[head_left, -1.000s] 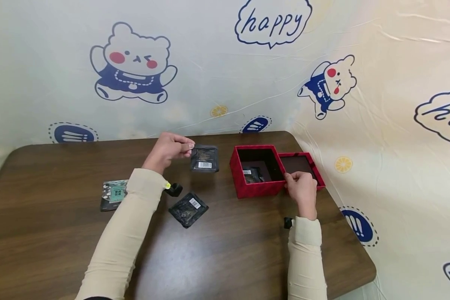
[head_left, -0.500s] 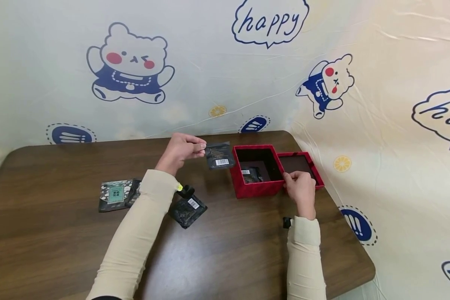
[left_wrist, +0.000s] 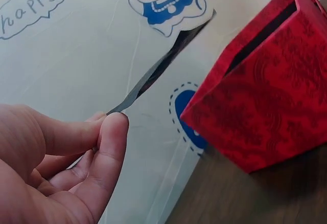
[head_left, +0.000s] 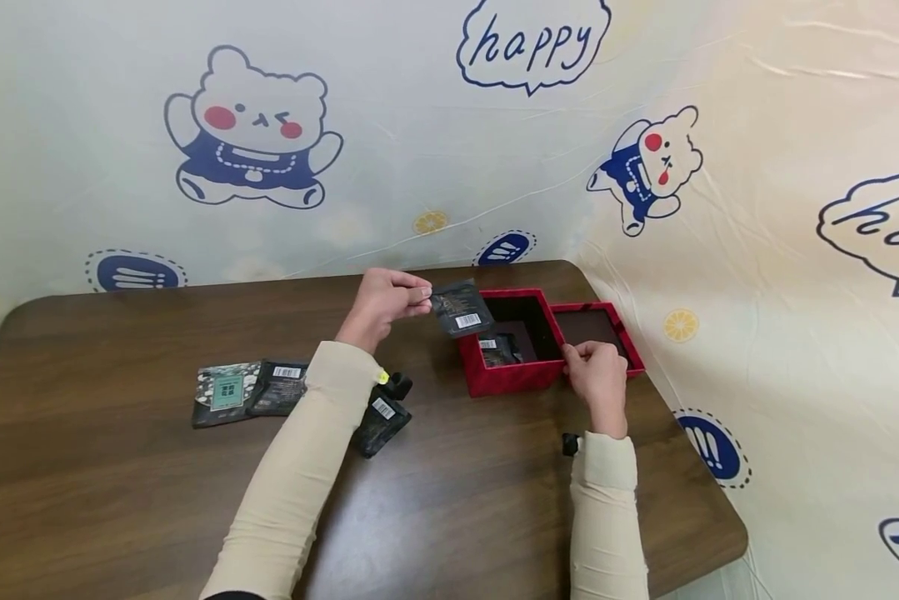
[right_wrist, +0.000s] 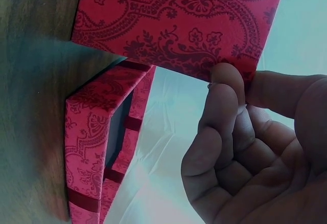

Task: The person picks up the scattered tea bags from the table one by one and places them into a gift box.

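Between thumb and fingers, my left hand [head_left: 391, 302] pinches a flat black sachet [head_left: 460, 308] with a barcode label by its edge. That sachet overlaps the left rim of the red patterned box [head_left: 512, 379] in the head view; in the left wrist view it is seen edge-on, near the box [left_wrist: 276, 91]. My right hand [head_left: 597, 375] pinches the box's front right corner, thumb on one side and fingers on the other, as the right wrist view shows. Inside the box lies another black sachet [head_left: 500, 350] with a white label.
Right of the box lies its red lid [head_left: 632, 354], dark inside facing up. On the wooden table [head_left: 104, 483] rest a green-labelled packet [head_left: 226, 393], a black sachet [head_left: 278, 390] overlapping it, and another [head_left: 382, 423] partly behind the left wrist camera. A printed curtain hangs behind.
My left hand has carried the sachet rightward to the box's left rim, uncovering a sachet beside the green-labelled packet. My right hand has kept its grip on the box corner.
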`<state>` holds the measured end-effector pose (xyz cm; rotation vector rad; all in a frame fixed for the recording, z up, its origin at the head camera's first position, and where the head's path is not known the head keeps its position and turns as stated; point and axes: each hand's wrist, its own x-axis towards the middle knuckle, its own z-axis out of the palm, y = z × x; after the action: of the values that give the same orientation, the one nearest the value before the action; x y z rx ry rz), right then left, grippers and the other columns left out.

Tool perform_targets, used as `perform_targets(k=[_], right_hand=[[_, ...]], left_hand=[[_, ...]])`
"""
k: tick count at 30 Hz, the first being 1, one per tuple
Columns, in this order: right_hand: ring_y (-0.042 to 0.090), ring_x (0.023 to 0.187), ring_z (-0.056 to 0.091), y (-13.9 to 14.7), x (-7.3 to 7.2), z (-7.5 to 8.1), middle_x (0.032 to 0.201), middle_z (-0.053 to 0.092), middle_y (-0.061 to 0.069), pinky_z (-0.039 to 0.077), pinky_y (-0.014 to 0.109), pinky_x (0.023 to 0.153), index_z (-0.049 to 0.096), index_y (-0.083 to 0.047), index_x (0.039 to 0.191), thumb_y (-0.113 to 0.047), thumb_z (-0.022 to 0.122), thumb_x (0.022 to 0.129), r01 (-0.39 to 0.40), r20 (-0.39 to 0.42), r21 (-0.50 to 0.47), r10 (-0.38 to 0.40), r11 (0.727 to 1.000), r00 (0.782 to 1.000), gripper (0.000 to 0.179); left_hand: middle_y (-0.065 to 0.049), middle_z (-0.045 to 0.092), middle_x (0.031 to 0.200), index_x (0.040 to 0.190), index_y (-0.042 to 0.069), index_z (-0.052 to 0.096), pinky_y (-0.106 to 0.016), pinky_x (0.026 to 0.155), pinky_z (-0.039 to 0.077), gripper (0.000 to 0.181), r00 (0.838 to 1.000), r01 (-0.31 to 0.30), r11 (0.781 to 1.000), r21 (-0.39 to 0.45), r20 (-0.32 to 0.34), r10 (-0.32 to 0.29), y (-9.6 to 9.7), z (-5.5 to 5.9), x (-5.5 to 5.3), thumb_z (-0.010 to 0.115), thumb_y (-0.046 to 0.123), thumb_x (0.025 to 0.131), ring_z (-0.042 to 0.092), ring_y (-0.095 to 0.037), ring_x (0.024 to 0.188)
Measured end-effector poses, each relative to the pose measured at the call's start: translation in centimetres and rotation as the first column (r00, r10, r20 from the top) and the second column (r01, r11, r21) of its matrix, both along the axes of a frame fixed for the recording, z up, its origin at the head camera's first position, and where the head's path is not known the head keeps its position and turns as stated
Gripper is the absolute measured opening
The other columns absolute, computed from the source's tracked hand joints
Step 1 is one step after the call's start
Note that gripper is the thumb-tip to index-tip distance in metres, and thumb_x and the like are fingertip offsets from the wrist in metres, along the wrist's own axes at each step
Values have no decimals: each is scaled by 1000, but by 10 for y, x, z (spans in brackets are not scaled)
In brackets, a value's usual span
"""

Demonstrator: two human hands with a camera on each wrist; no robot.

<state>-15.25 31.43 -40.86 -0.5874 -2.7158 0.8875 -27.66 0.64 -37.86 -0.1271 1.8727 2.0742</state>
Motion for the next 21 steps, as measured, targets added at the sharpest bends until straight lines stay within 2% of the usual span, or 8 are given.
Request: perform_targets(k=[6, 12, 17, 21], right_hand=[[28, 80, 62, 2, 2, -1, 74, 73, 9, 46, 35, 61, 78, -6, 80, -31, 64, 99, 15, -5, 1, -15, 1000, 1000, 34], [27, 76, 62, 1, 2, -2, 70, 72, 6, 46, 35, 60, 77, -6, 79, -31, 64, 99, 7, -1, 6, -7, 1000, 1000, 35], [26, 77, 61, -1, 1, -1, 72, 72, 8, 47, 35, 60, 77, -6, 80, -30, 64, 99, 6, 7, -10, -6, 1000, 1000, 34], [27, 77, 63, -2, 0, 0, 72, 72, 8, 48, 34, 60, 78, -6, 80, -30, 65, 99, -2, -4, 1, 2, 1000, 1000, 33]], left_hand=[[-21, 68, 106, 110, -6, 73, -35, 80, 60, 23, 1000, 3, 1000, 8, -16, -3, 17, 0, 3, 75, 1, 89, 73, -21, 73], [-22, 68, 103, 107, -6, 74, -31, 73, 61, 19, 999, -22, 1000, 15, -27, 22, 29, -6, 5, 75, 0, 88, 73, -20, 70], [-21, 68, 102, 102, -4, 75, -35, 78, 60, 15, 998, -23, 1000, 15, -50, 24, 39, -9, 6, 76, 1, 89, 73, -20, 72], [-19, 68, 101, 102, -3, 76, -33, 76, 61, 14, 998, -34, 999, -3, -50, 34, 46, -9, 8, 76, 2, 89, 73, -21, 74]])
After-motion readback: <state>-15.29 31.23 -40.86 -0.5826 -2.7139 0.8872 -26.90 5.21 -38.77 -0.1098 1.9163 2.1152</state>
